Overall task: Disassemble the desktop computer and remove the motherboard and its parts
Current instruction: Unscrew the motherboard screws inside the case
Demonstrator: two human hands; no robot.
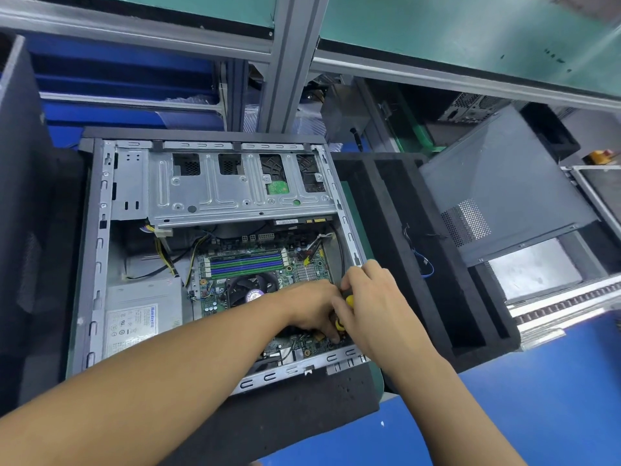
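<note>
The open grey metal desktop computer case (100, 230) lies on its side on a black foam mat (302, 415). The green motherboard (255, 264) sits in the case's near right part, right of the grey power supply box (141, 314). Both hands meet over the board's near right corner. The right hand (373, 304) curls closed around the handle of a yellow-and-black screwdriver (349, 300). The left hand (309, 307), fingers curled downward, pinches the tool's lower end just above the board. A grey perforated side panel (497, 183) leans at the far right.
</note>
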